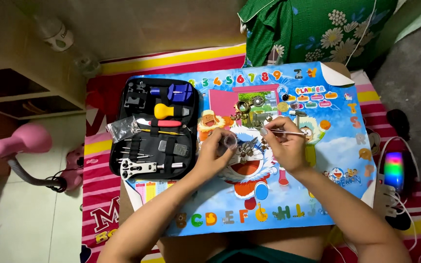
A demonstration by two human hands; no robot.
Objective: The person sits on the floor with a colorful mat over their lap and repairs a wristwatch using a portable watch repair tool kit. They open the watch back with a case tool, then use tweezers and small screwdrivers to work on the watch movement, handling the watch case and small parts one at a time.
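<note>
Nearest the camera, both forearms come in from the near edge and meet over the middle of a bright cartoon poster spread flat as a work mat over a low table. It gives small parts a smooth, pale ground to lie on.

The left hand curls its fingers around a small clear round part, pinched between thumb and fingertips and tilted up toward the face, probably so that it can be worked on at a steady angle. What kind of part it is cannot be told for sure.

The right hand is closed on a thin metal tool, held like a pen. Its shaft runs left to right and its tip points left toward the clear part, just beside it. The two hands sit close together, likely so each braces the other.

Just beyond the hands, a cluster of small brass and silver parts lies on the poster, set within easy reach but apart from the work.

To the far left, an open black tool case lies flat, its tools strapped in rows, with a small clear bag on its left edge.

Well left, on the floor, stands a pink desk lamp. At the right edge, a glowing speaker sits by white cables.
</note>
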